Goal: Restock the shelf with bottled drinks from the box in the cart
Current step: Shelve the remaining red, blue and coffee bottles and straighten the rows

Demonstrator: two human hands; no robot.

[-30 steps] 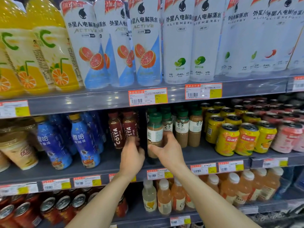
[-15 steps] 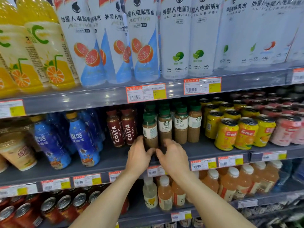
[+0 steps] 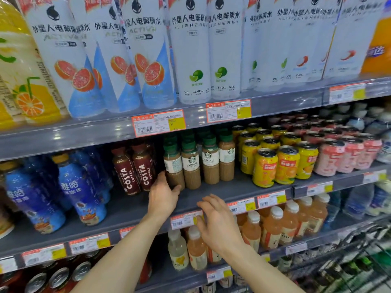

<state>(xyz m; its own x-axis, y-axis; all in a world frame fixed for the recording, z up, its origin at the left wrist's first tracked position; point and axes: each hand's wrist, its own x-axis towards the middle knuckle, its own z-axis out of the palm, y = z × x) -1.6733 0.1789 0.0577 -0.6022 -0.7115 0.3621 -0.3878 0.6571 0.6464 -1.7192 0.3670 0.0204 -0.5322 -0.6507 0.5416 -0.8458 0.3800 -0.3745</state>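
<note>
Several green-capped latte bottles stand in rows on the middle shelf [image 3: 232, 188]. My left hand [image 3: 164, 195] grips the base of the front left latte bottle [image 3: 173, 166], thumb in front and fingers on its left side; the bottle stands upright on the shelf. A second latte bottle [image 3: 191, 166] stands right beside it. My right hand [image 3: 218, 220] hovers lower, in front of the shelf's price rail, with its fingers loosely spread and nothing in it. The box is not in view.
Two Costa coffee bottles [image 3: 137, 170] stand just left of my left hand, blue bottles [image 3: 80, 193] farther left. Yellow cans [image 3: 275, 163] and pink cans [image 3: 342, 155] fill the right. Juice bottles [image 3: 270, 227] sit on the shelf below. The wire cart [image 3: 349, 256] is at lower right.
My right hand has come off the bottles and drawn back and down to the shelf edge. My left hand has stayed at the base of the front left latte bottle.
</note>
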